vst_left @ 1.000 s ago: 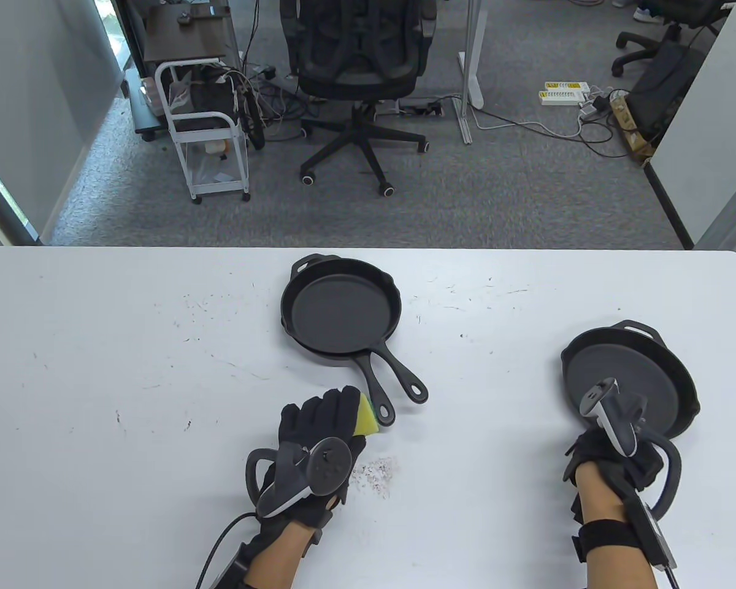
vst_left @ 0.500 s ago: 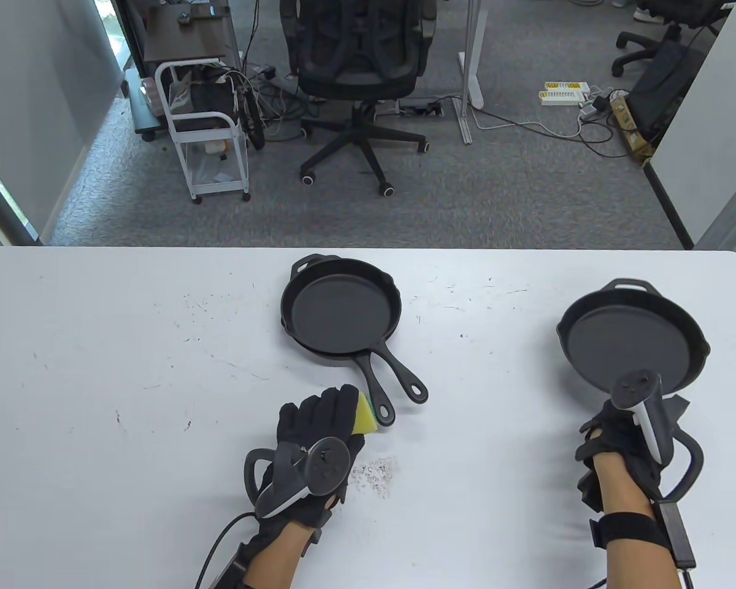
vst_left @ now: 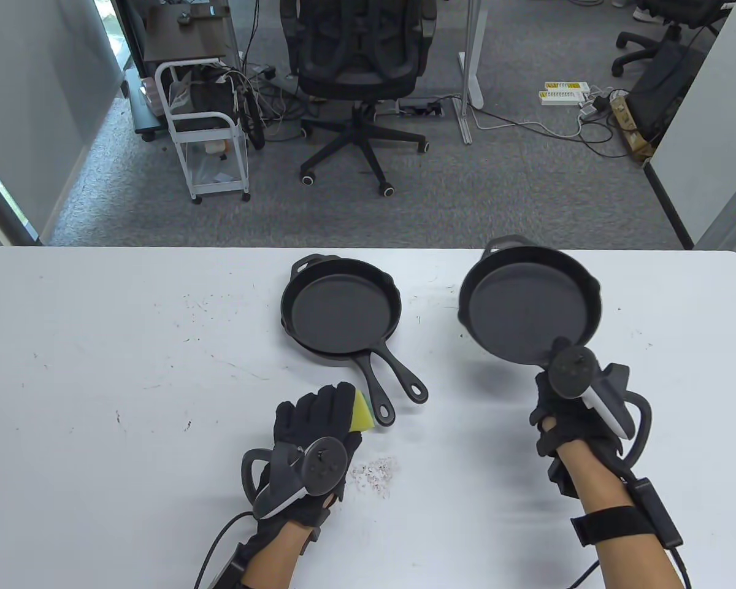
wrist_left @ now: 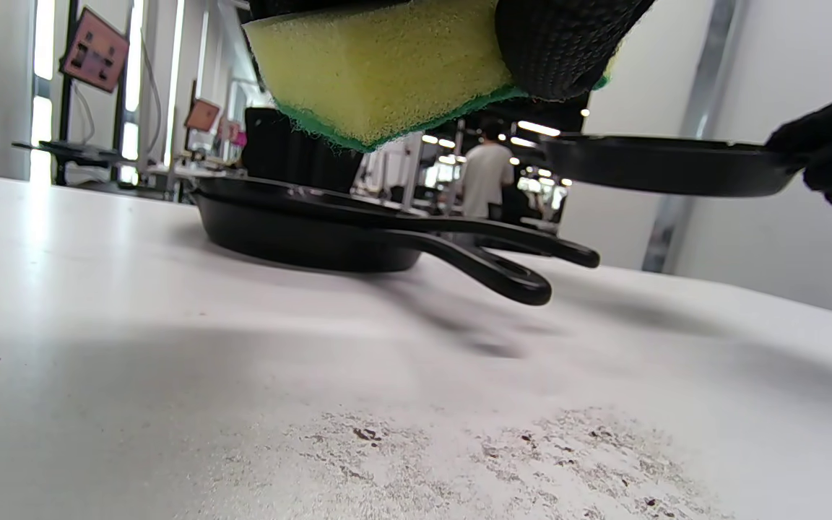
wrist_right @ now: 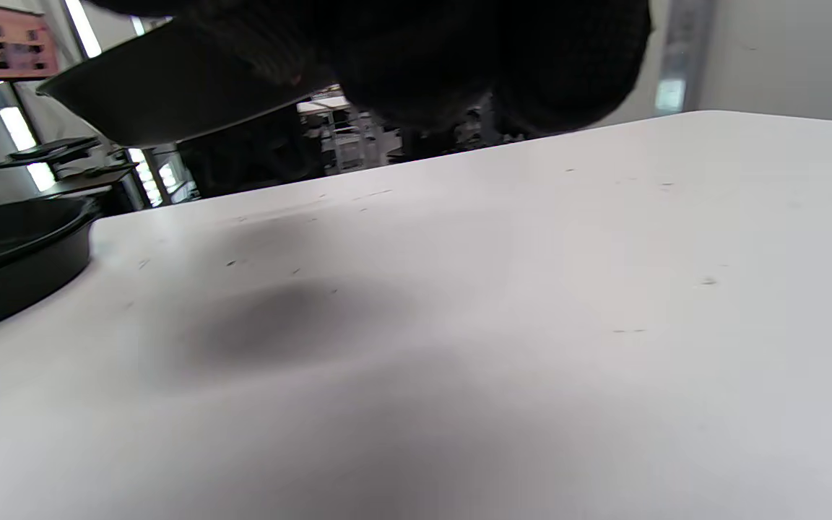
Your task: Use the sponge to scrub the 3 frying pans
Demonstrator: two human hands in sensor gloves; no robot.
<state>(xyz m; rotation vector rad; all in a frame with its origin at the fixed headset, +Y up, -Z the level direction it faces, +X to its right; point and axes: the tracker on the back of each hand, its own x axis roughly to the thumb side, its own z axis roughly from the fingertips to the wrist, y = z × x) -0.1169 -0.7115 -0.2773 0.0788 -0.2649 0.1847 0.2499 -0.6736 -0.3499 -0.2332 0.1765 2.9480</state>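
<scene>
We see a white table point(vst_left: 129, 368) flecked with small dark specks, with a patch of dark reddish crumbs point(vst_left: 377, 473) at lower centre of the table view. Two stacked round cast-iron frying pans point(vst_left: 341, 313) at centre are matte black, as is the lifted round cast-iron pan point(vst_left: 527, 300) at right. The rectangular foam sponge point(wrist_left: 380, 65) is yellow with a green scouring layer. Both gloved hands, left point(vst_left: 310, 429) and right point(vst_left: 567, 423), wear black.

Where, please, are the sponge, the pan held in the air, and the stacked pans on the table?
sponge point(wrist_left: 380, 72), left wrist view, on its yellow face.
held pan point(vst_left: 527, 307), table view, on its cooking surface.
stacked pans point(vst_left: 341, 313), table view, on the top pan's cooking surface.
</scene>
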